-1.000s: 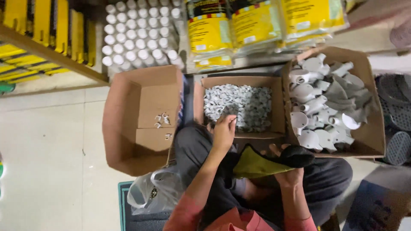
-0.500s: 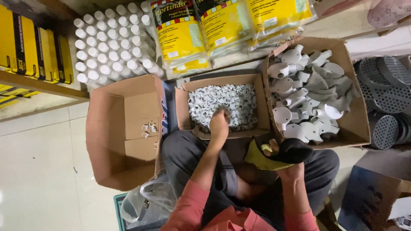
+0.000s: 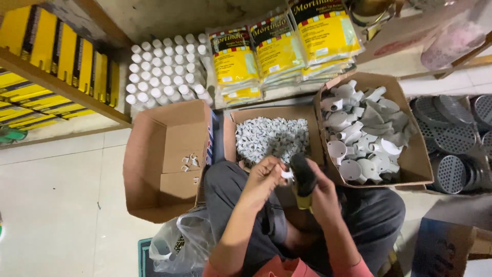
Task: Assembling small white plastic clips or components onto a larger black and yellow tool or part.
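Note:
My left hand point(image 3: 262, 178) pinches a small white plastic clip point(image 3: 287, 175) just above my lap. Touching it from the right, my right hand point(image 3: 323, 200) grips a black tool with a yellow part point(image 3: 303, 179). Both hands meet at the near edge of the middle cardboard box point(image 3: 230, 136), which is full of small white clips point(image 3: 271, 136). To the left lies a larger open box point(image 3: 148, 159) with only a few clips point(image 3: 189, 161) on its bottom.
A third box point(image 3: 421, 161) on the right holds bigger white pipe fittings point(image 3: 366, 128). Behind are white capped tubes point(image 3: 164, 66), yellow bags point(image 3: 277, 51) and a shelf of yellow packs point(image 3: 66, 64). Round metal grates point(image 3: 451, 141) lie far right; a plastic bag point(image 3: 179, 246) sits by my left knee.
My left hand has drawn back out of the middle box with a clip and come together with my right hand, which has raised the black tool toward it.

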